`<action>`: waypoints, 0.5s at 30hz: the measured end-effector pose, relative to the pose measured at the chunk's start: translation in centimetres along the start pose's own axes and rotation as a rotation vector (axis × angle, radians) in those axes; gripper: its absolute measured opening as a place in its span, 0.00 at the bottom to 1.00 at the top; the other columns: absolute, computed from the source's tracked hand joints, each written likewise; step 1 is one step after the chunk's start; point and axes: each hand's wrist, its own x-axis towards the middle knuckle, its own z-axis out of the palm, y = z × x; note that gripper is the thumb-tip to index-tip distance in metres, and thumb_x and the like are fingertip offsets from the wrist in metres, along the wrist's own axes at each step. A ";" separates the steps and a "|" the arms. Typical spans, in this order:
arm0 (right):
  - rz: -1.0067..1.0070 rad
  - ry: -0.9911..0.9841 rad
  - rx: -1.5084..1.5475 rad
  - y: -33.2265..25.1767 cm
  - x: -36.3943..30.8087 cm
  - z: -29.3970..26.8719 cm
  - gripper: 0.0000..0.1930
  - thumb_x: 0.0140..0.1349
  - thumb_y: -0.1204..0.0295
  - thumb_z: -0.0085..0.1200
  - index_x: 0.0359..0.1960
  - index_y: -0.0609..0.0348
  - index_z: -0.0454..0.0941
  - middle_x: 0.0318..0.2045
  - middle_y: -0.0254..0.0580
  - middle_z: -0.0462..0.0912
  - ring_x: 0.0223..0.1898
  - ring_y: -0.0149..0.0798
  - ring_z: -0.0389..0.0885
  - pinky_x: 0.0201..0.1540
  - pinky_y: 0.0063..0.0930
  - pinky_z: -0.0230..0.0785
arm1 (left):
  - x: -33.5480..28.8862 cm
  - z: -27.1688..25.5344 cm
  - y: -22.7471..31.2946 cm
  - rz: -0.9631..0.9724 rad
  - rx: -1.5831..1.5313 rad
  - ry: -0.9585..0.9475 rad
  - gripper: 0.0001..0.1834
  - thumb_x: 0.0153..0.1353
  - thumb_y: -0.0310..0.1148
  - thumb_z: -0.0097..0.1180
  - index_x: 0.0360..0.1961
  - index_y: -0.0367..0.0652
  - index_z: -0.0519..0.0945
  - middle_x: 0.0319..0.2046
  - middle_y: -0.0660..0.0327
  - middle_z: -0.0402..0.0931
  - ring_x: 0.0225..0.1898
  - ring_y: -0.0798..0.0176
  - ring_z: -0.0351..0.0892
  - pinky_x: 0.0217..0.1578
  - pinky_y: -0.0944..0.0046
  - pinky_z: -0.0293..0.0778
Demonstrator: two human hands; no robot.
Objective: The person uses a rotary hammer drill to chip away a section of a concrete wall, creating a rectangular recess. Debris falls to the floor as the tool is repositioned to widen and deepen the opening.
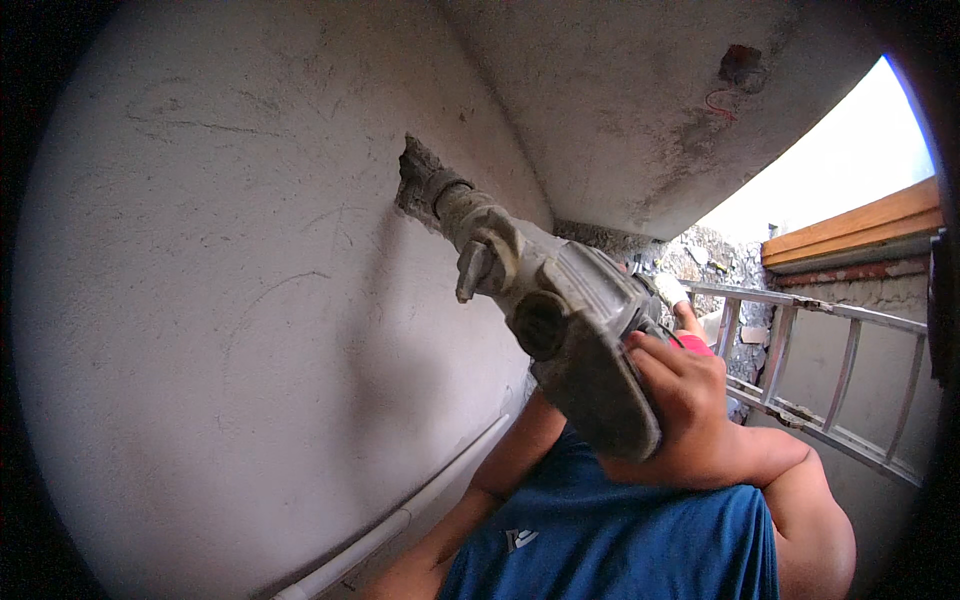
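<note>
A large, dust-covered demolition hammer (575, 295) slants up and left across the middle of the view. Its nose meets a rough, chipped hole (415, 180) in the pale plaster wall (240, 280); the bit's tip cannot be seen. My right hand (685, 395) is closed around the rear handle, knuckles toward me. My left forearm (520, 445) reaches up behind the hammer's body, which hides that hand and its fingers. A side lever (478, 268) and a round cap (541, 322) show on the tool's housing.
An aluminium ladder (845, 370) stretches along the right, beside a wooden frame (855, 225) at a bright opening. Broken rubble (745, 270) lies beyond the hammer. A white pipe (400, 520) follows the wall's base. Red wire (718, 103) hangs near a dark recess (742, 66).
</note>
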 end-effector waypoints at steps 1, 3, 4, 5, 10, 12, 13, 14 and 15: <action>0.018 -0.016 0.020 0.1 0.3 -0.5 0.25 0.33 0.66 0.71 0.37 0.59 0.79 0.32 0.47 0.81 0.32 0.54 0.85 0.33 0.41 0.77 | 0.1 0.2 0.0 0.002 0.003 0.009 0.32 0.66 0.41 0.67 0.66 0.40 0.71 0.60 0.56 0.76 0.60 0.59 0.77 0.61 0.54 0.75; 0.076 -0.055 0.051 0.6 0.8 -1.8 0.25 0.32 0.66 0.71 0.38 0.59 0.80 0.33 0.48 0.81 0.32 0.54 0.85 0.33 0.41 0.77 | 0.4 0.7 0.0 0.010 0.003 0.018 0.32 0.66 0.42 0.67 0.66 0.40 0.71 0.60 0.55 0.76 0.60 0.59 0.77 0.62 0.54 0.75; 0.102 -0.069 0.059 0.8 1.1 -2.6 0.26 0.32 0.66 0.72 0.38 0.59 0.80 0.33 0.48 0.81 0.32 0.54 0.85 0.33 0.41 0.77 | 0.7 1.1 0.0 0.013 0.000 0.017 0.32 0.66 0.42 0.67 0.66 0.40 0.71 0.60 0.55 0.76 0.60 0.59 0.77 0.62 0.54 0.75; 0.125 -0.100 0.068 1.2 1.5 -2.8 0.26 0.32 0.67 0.72 0.38 0.59 0.81 0.32 0.48 0.81 0.31 0.54 0.85 0.33 0.41 0.77 | 0.9 1.2 -0.1 0.019 -0.001 0.033 0.32 0.66 0.42 0.66 0.66 0.40 0.71 0.60 0.55 0.76 0.60 0.59 0.77 0.62 0.54 0.75; 0.079 -0.075 0.229 3.1 4.5 -4.3 0.14 0.43 0.74 0.69 0.32 0.64 0.81 0.26 0.46 0.83 0.25 0.38 0.84 0.27 0.30 0.72 | 2.2 2.6 0.4 0.076 0.020 0.134 0.32 0.67 0.44 0.66 0.66 0.40 0.71 0.61 0.55 0.76 0.61 0.59 0.77 0.62 0.53 0.75; 0.081 0.011 0.169 2.9 4.8 -5.8 0.17 0.44 0.73 0.70 0.37 0.67 0.84 0.29 0.49 0.87 0.29 0.39 0.88 0.32 0.29 0.77 | 4.0 4.0 0.4 0.108 0.020 0.139 0.32 0.67 0.44 0.65 0.66 0.40 0.71 0.61 0.55 0.76 0.61 0.58 0.77 0.62 0.53 0.75; 0.157 0.000 0.092 3.1 4.9 -6.8 0.19 0.44 0.73 0.70 0.41 0.67 0.86 0.32 0.51 0.89 0.34 0.41 0.91 0.37 0.29 0.80 | 5.1 5.3 0.3 0.114 -0.004 0.112 0.33 0.67 0.44 0.65 0.66 0.40 0.71 0.61 0.55 0.76 0.61 0.58 0.77 0.62 0.53 0.75; 0.119 -0.010 0.089 3.6 5.6 -6.7 0.20 0.44 0.73 0.70 0.41 0.67 0.86 0.33 0.52 0.89 0.34 0.41 0.91 0.38 0.30 0.82 | 5.6 5.1 0.5 0.126 0.018 0.158 0.33 0.67 0.45 0.65 0.67 0.40 0.71 0.61 0.55 0.76 0.61 0.58 0.77 0.62 0.53 0.75; 0.083 -0.017 0.085 4.0 6.3 -6.5 0.20 0.44 0.72 0.71 0.42 0.67 0.86 0.34 0.53 0.89 0.35 0.41 0.91 0.39 0.31 0.83 | 6.1 4.7 0.7 0.137 0.039 0.198 0.33 0.67 0.45 0.65 0.67 0.40 0.70 0.61 0.55 0.76 0.61 0.58 0.77 0.62 0.53 0.75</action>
